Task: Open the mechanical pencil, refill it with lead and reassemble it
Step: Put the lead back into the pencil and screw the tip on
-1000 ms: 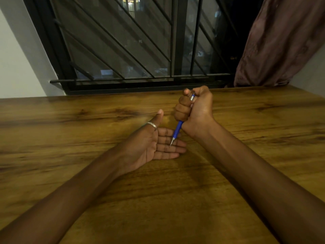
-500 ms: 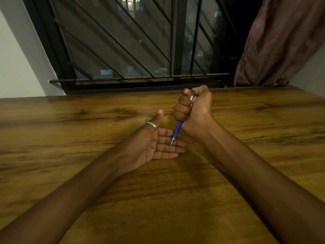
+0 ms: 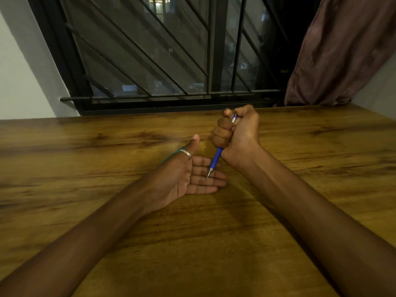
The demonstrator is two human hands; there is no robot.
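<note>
In the head view, the right hand (image 3: pixel 237 133) is curled into a fist around the upper part of a blue mechanical pencil (image 3: pixel 216 159), thumb on top near its cap. The pencil slants down and left, its metal tip over the fingers (image 3: pixel 205 179) of the left hand (image 3: pixel 186 176), which lies palm up, spread flat on the wooden table (image 3: pixel 214 243) near the middle, toward the far edge. A silver ring (image 3: pixel 185 153) sits on the left thumb. Whether the tip touches the fingers cannot be told.
</note>
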